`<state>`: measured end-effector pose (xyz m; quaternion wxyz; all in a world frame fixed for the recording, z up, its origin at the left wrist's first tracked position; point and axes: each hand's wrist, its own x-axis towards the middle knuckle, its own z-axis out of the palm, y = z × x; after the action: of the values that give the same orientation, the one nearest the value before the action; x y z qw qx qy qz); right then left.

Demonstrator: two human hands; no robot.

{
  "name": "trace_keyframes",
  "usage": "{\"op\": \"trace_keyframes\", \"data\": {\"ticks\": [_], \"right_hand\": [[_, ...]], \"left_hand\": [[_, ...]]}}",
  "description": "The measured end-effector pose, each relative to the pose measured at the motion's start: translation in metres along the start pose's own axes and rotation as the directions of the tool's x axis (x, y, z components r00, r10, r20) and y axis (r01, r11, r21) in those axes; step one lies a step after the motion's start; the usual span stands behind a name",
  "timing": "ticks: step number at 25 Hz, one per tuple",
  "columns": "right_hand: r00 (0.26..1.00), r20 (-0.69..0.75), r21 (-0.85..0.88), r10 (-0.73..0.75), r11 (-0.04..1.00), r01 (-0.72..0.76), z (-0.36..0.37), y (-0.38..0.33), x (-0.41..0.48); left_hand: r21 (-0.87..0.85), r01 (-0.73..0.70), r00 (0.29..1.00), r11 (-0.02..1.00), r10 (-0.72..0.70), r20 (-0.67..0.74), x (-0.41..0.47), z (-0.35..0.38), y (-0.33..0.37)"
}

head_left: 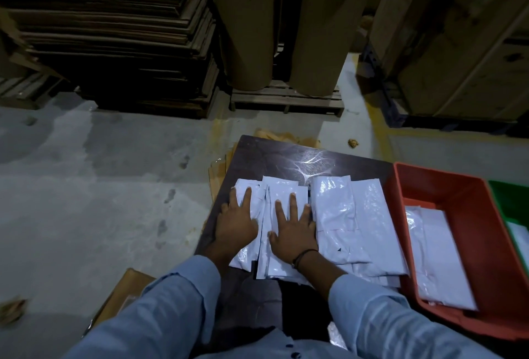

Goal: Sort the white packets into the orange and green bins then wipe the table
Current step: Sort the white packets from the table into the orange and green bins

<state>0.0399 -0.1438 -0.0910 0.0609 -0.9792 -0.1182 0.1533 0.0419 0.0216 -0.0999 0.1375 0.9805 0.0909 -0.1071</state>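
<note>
Several white packets (340, 215) lie spread in overlapping piles on the dark table (286, 155). My left hand (236, 222) lies flat with straight fingers on the leftmost pile, near the table's left edge. My right hand (293, 228) lies flat with spread fingers on the pile beside it. To the right stands the orange bin (472, 195), holding a few white packets (435, 255). Just past it, at the frame's right edge, shows a part of the green bin (512, 201) with a white packet (521, 238) inside.
Grey concrete floor lies to the left of the table. Flattened cardboard (120, 298) rests on the floor at my lower left. Stacked cardboard sheets (108, 32), large brown rolls (246, 23) on a pallet and big boxes (458, 37) stand beyond the table.
</note>
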Motion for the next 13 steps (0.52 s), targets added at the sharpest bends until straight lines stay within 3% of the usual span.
{"op": "trace_keyframes", "data": {"ticks": [9, 13], "right_hand": [[0.989, -0.138, 0.112, -0.055, 0.991, 0.070, -0.030, -0.005, 0.004], [0.974, -0.226, 0.170, -0.033, 0.983, 0.072, -0.060, 0.005, -0.001]], "left_hand": [[-0.192, 0.059, 0.984, 0.980, -0.089, -0.151, -0.019, -0.028, 0.002], [-0.241, 0.005, 0.967, 0.971, -0.066, -0.246, -0.021, -0.055, 0.025]]}}
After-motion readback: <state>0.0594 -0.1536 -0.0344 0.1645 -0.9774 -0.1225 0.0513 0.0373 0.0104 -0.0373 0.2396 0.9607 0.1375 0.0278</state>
